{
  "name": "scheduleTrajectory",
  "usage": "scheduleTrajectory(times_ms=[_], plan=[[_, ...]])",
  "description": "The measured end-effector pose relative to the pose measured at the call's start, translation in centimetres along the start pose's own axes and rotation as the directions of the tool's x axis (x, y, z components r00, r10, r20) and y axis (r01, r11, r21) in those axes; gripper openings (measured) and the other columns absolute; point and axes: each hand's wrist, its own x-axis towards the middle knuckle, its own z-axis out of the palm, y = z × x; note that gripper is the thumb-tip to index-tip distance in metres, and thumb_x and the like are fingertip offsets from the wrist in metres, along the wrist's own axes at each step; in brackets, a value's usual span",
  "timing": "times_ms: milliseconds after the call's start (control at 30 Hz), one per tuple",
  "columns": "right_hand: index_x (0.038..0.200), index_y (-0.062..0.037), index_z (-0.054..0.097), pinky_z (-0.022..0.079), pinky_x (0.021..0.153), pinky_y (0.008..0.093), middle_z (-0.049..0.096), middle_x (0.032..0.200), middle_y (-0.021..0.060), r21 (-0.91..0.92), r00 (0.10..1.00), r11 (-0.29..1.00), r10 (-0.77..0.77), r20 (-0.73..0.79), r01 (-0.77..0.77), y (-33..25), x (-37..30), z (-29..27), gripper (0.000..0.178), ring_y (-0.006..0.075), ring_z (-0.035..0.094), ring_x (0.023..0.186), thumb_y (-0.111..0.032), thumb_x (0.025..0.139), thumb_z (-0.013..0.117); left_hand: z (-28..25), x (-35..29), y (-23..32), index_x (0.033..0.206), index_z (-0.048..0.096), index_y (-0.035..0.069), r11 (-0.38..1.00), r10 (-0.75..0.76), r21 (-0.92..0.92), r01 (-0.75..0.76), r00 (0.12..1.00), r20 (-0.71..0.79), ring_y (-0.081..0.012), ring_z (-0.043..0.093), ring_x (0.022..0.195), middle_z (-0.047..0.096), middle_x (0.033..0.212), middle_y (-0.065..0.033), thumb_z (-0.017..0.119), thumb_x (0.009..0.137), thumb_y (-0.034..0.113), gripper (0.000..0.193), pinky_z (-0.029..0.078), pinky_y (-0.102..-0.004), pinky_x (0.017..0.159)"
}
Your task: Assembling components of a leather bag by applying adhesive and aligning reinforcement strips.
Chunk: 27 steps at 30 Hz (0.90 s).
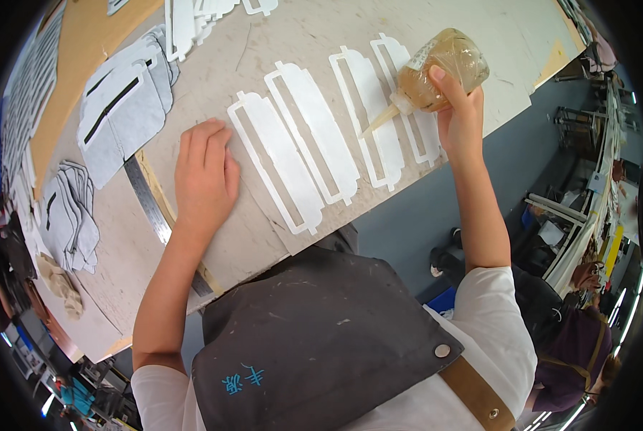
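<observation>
My right hand (459, 118) grips a clear squeeze bottle (450, 54) of amber liquid, tilted so that its tapered nozzle (381, 120) points down and left. The nozzle's tip is over or on a white cut piece (379, 104) with a long slot; whether it touches, I cannot tell. Several such slotted pieces, among them one (278, 154) nearest my left hand, lie slanted in a row. Just left of that row, my left hand (208, 172) rests on the table, fingers loosely bent, holding nothing visible.
Grey-white panels (124, 115) with black slots are stacked on the table's left, with smaller grey pieces (68, 215) nearer. A metal strip (146, 200) lies by my left forearm. More white pieces (185, 29) sit at the far edge. The worktable (508, 43) ends on the right above grey floor.
</observation>
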Motion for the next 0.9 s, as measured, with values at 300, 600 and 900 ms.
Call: scheduleTrajectory(times_ms=[300,600,900], plan=[[0.123,0.0048,0.048,0.043,0.093,0.0334,0.056,0.111,0.0113,-0.056,0.997,0.996,0.071,-0.007,-0.071,-0.2,-3.4,-1.7,0.051,0.0193,0.054,0.105,-0.019,0.082,0.066,0.0,-0.3,-0.2,0.103,0.056,-0.004,1.0,-0.029,0.004,0.029,0.999,0.014,-0.0351,0.055,0.101,0.058,0.111,-0.0175,0.055,0.077,-0.01,0.027,0.046,-0.0398,0.087],[0.109,0.0024,0.056,0.044,0.082,0.0296,0.06,0.098,0.0082,-0.052,0.994,0.999,-0.008,-0.106,0.003,-0.4,-5.2,-2.1,0.041,0.0161,0.056,0.091,-0.016,0.075,0.068,0.1,-0.4,-0.5,0.104,0.056,-0.004,0.999,-0.007,0.036,0.006,1.0,0.018,-0.035,0.053,0.104,0.057,0.111,-0.0163,0.056,0.077,-0.006,0.027,0.045,-0.041,0.088],[0.123,0.0037,0.048,0.04,0.094,0.034,0.056,0.114,0.01,-0.084,0.999,0.996,0.04,-0.021,-0.041,-0.1,-5.7,-2.4,0.054,0.02,0.054,0.107,-0.02,0.079,0.068,0.1,-0.3,-0.4,0.104,0.057,-0.004,0.999,-0.008,0.053,0.006,1.0,0.025,-0.035,0.053,0.105,0.057,0.112,-0.0161,0.056,0.077,-0.006,0.027,0.045,-0.0413,0.089]])
